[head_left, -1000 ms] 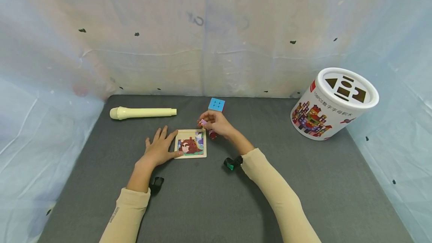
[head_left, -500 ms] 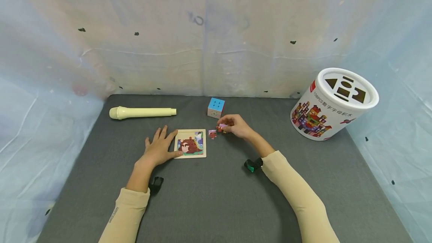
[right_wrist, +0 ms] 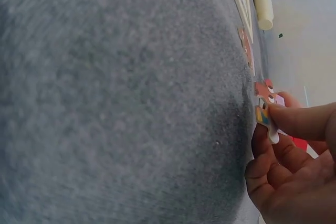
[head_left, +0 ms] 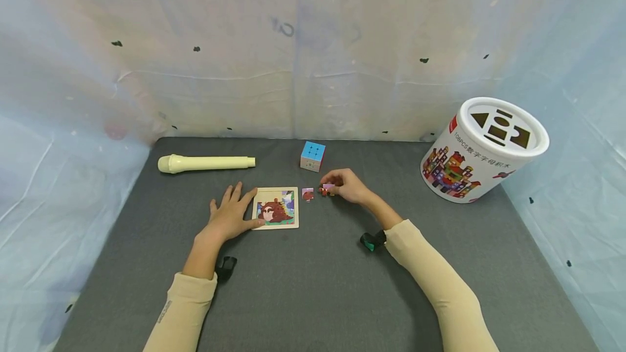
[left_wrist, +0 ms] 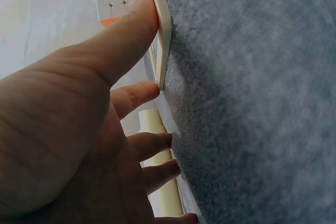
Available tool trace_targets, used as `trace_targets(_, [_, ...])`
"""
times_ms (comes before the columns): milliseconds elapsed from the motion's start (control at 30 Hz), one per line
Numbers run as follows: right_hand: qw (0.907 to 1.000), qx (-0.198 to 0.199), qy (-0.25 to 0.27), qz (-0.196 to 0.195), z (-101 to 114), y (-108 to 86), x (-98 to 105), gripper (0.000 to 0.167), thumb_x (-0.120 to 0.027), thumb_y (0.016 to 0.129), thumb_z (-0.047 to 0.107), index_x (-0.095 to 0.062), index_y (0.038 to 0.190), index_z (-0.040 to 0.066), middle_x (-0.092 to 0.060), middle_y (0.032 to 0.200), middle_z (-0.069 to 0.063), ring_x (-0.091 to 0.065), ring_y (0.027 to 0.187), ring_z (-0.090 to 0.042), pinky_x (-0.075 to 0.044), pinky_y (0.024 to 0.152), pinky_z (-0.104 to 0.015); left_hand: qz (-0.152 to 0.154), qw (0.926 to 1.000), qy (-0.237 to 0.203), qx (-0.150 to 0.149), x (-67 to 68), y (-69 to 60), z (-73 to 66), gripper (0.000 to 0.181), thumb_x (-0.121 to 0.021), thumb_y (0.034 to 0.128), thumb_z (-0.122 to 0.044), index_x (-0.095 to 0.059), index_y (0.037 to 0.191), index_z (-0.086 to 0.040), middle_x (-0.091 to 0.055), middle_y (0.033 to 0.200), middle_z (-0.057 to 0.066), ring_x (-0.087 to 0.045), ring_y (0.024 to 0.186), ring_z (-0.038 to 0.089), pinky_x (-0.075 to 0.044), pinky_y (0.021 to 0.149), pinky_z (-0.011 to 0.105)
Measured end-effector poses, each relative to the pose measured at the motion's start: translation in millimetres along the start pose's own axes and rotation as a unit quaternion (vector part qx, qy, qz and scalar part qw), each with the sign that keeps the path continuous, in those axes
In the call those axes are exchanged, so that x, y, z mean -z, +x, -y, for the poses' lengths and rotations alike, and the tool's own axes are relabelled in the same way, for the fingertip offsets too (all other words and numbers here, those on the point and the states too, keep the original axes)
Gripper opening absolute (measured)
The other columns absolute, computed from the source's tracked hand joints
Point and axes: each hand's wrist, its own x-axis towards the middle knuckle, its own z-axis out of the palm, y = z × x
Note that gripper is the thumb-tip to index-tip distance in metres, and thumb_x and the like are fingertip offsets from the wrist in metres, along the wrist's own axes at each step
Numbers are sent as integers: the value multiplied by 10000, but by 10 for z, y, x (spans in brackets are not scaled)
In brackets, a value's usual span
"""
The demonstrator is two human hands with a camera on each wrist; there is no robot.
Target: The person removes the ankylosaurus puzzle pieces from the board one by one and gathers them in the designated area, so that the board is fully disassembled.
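Pale, translucent sheeting (head_left: 293,80) marked with a few dark spots rises behind and beside a table covered in dark grey cloth (head_left: 293,292). Near the middle lies a square puzzle board (head_left: 279,227), flat on the cloth, with a red-haired figure in its picture and bare pale wood showing toward the picture's upper left. The left hand (head_left: 229,215) rests spread at the board's left side, its thumb on the lower left edge and its index fingertip at the upper left corner; the other fingers reach out over the cloth. To the board's right, the right hand (head_left: 348,186) pinches a small colourful puzzle piece (head_left: 326,190) between thumb and fingers, just above or on the cloth; which of the two cannot be told. A loose piece (head_left: 307,194) lies between the board and that hand, just beside the board. Beyond it stands a blue-topped cube (head_left: 313,155). A pale yellow toy microphone (head_left: 207,163) lies beyond the left hand, rounded head leftward. Well apart at the right stands a white bucket (head_left: 481,151), its lid cut with shaped holes. Both arms wear cream sleeves (head_left: 188,308).
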Motion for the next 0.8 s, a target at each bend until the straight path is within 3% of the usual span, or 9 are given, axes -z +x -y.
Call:
trace_targets(500, [9977,542,-387,78,-45,-22,-69,217,-590,896,-143,-702,1066,-67,-694,963,-159,-593,759,-198,-474,673,-287,27,10000,6,0,-11,4,11,921,-739,870,-496,-293,1577,-109,-92,1616,300,-30,1473,517,-27,1049,801])
trace_targets(800, [9909,605,-1188,-208,-37,-22,-132,170,-733,875,-19,-724,1042,3,-656,954,-87,-546,794,-188,-455,697,-312,14,10000,16,-4,-7,9,5,923,-741,868,-497,-297,1575,-104,-94,1614,304,-30,1471,521,-24,1047,803])
